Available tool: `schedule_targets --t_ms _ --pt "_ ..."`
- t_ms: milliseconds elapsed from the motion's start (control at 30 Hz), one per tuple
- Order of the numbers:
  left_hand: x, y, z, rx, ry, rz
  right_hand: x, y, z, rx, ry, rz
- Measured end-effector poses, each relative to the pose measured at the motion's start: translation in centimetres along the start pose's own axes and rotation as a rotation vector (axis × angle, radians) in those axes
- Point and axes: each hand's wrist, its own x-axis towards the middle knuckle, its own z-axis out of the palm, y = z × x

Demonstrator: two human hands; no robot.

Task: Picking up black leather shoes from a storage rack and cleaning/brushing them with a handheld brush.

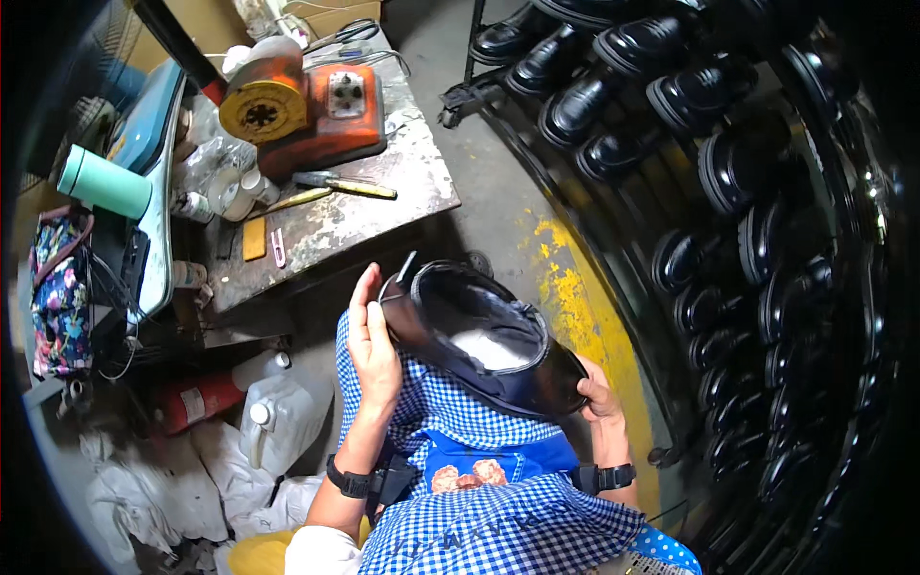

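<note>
A black leather shoe (407, 321) is held above my lap, its opening facing up and showing a pale insole (489, 348) inside. My left hand (372, 350) bears on its heel end, fingers nearly straight along the side and thumb against the leather. At the toe end, my right hand (601, 395) grips the edge between thumb and fingers. A thin grey strip (406, 266) sticks up by the heel; I cannot tell what it is. A blue checked apron (479, 522) covers my lap under the shoe.
To the left stands a worn workbench (422, 163) bearing an orange machine (331, 110), yellow-handled tools (359, 187) and a mint tumbler (105, 182). Racks of black shoes (724, 172) fill the right side. A plastic jug (278, 422) and red canister (196, 398) are below the bench.
</note>
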Motion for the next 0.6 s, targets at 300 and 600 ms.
schedule_targets --t_ms 300,600 --pt "0.3 -1.1 -1.3 -0.032 0.063 -0.125 0.1 -2.3 1.2 -0.118 0.036 -0.087" --pt "-2.3 6.1 0.5 0.736 -0.098 0.817 -0.1 -3.2 2.1 -0.132 0.073 -0.062"
